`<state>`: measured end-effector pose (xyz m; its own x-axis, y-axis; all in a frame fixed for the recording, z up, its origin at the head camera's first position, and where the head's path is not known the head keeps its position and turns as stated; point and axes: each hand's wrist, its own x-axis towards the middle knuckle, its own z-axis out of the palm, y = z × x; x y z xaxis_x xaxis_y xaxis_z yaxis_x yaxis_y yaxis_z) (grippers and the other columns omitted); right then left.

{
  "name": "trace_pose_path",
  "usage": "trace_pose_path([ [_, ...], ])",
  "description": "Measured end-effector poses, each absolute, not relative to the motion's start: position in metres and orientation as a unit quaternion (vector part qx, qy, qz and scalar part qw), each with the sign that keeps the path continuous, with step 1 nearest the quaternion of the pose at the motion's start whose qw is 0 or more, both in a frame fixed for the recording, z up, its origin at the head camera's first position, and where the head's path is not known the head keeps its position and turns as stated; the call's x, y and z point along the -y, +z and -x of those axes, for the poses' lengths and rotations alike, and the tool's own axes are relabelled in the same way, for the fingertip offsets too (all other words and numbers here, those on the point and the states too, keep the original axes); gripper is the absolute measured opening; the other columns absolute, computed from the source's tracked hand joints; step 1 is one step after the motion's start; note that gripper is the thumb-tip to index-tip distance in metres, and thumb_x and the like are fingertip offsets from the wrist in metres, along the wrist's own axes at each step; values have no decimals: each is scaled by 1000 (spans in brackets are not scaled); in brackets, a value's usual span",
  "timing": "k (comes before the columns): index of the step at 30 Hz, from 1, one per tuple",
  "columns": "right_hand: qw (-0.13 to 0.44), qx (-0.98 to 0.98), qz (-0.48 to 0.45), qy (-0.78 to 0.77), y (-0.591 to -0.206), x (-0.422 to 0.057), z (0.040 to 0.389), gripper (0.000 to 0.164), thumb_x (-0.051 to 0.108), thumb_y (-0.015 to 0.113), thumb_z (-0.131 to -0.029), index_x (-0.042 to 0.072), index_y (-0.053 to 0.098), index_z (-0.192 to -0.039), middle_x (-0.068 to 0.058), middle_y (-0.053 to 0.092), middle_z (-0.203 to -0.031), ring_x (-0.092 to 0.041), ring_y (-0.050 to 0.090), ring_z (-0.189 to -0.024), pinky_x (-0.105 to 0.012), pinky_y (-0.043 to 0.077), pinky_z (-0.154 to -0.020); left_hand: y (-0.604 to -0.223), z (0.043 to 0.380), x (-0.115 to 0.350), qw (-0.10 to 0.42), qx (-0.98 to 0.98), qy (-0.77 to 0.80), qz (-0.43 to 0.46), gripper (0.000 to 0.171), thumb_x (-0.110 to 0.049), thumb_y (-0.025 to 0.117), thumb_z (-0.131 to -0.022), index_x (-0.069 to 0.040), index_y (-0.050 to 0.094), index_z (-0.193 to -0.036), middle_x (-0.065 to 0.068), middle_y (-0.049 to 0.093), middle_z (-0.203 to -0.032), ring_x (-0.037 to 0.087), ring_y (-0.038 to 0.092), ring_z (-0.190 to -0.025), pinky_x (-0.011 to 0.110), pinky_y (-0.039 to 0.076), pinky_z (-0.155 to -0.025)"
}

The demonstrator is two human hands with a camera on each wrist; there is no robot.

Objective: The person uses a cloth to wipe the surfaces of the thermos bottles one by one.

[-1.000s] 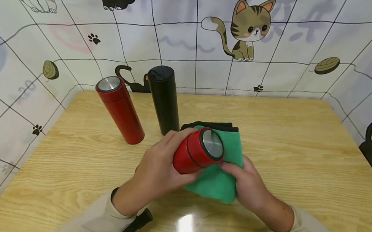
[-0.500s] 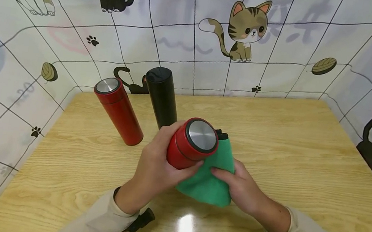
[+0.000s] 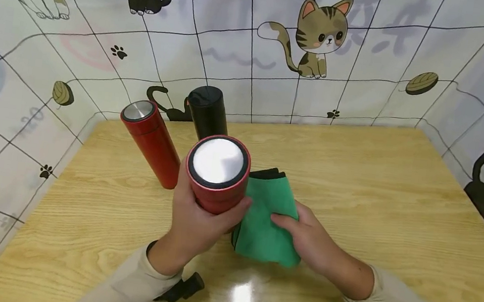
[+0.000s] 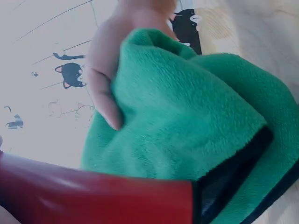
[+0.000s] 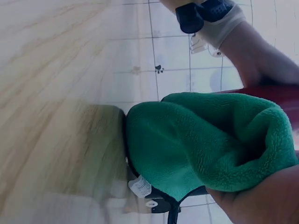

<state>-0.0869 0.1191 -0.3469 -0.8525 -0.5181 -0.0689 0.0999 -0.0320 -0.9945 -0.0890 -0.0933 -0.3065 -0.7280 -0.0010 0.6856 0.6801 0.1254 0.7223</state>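
A red flask with a shiny silver lid top is gripped by my left hand, fingers and thumb curled round its upper part. The flask stands nearly upright, its lid facing the head camera and its lower body hidden behind the hand. To its right, my right hand pinches a folded green cloth with black edging, thumb on the near face. In the left wrist view the cloth overlaps the red flask near its dark base. A small white tag shows on the cloth in the right wrist view.
A second red flask stands at the left on the wooden table. Beside it is a black flask, partly hidden behind the held one. A cat-print wall covering rises along the back and sides.
My left hand has brought the red flask leftward and more upright, so its lid faces the camera. My right hand, still holding the cloth, has shifted slightly left.
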Motion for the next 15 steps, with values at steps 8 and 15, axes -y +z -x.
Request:
trace_pose_path([
  [8, 275, -604, 54, -746, -352, -120, 100, 41, 17, 50, -101, -1, 44, -138, 4, 70, -105, -11, 71, -93, -30, 59, -83, -306, 91, 91, 285, 570, -691, 342, 66, -26, 81, -82, 8, 43, -124, 7, 69, -110, 24, 69, -104, 35, 55, -94],
  [15, 323, -547, 64, -769, -354, -123, 103, 24, 15, 50, -100, 11, 54, -124, 3, 71, -105, -12, 72, -93, -31, 60, -82, -304, 93, 88, 296, 547, -699, 352, 58, -29, 76, -86, 2, 46, -125, 8, 69, -106, 24, 71, -100, 39, 57, -95],
])
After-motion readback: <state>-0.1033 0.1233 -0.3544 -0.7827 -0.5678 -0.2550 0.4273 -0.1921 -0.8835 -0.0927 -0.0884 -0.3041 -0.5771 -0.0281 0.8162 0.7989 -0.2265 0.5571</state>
